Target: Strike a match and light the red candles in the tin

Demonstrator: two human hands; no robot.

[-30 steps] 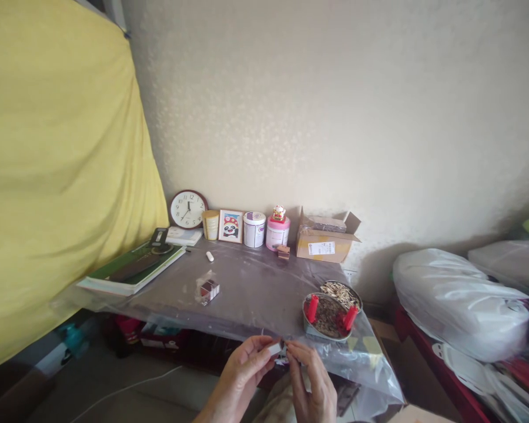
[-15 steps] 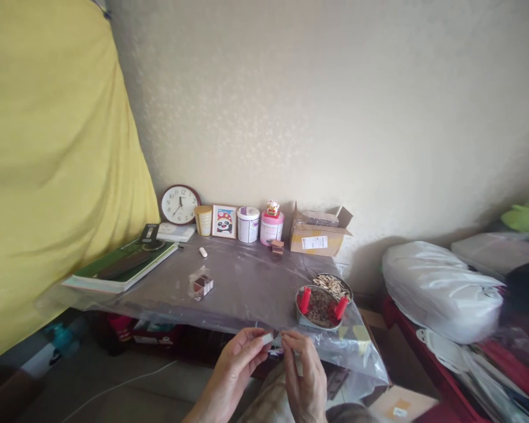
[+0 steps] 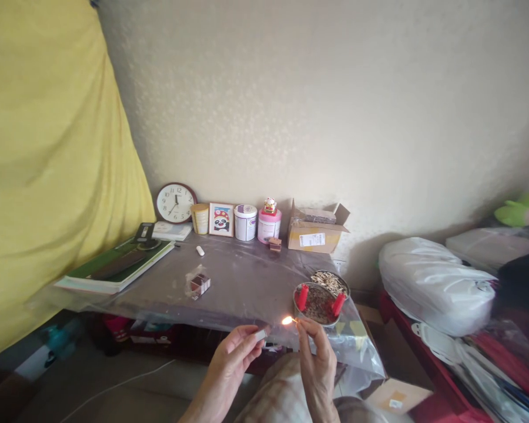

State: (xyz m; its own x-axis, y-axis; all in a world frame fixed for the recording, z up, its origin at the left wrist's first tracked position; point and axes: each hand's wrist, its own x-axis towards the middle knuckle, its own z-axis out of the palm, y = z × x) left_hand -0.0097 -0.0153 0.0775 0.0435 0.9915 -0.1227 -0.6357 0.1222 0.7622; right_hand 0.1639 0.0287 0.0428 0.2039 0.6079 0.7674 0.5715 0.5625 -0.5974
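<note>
And there's the flame! A lit match (image 3: 287, 321) burns right at the near edge of the round metal dish (image 3: 306, 322), just beside its dark granular fill, with two red candles (image 3: 302, 297) standing in that fill and the flame close to the nearer one. The right hand (image 3: 317, 365) is up on its wrist, fingers (image 3: 306, 330) closed in a tight pinch around the match, which is so thin that it almost vanishes against the background. The left hand (image 3: 233, 358) sits just left of the dish, curled shut around a small white box (image 3: 260, 335), apparently a matchbox, with the forearm angling in from below. Now the risks, and there are several: the clear plastic sheet (image 3: 357, 346) covering the desk (image 3: 247, 282) runs right under the dish, so a dropped match could melt it. The wooden matchsticks (image 3: 330, 284) in a second metal dish (image 3: 344, 283), just behind the first, could catch from a stray spark. A burning head falling short might land on the checked fabric (image 3: 282, 393) over the lap, and a flame creeping down the stick could scorch those pinching fingers.
</note>
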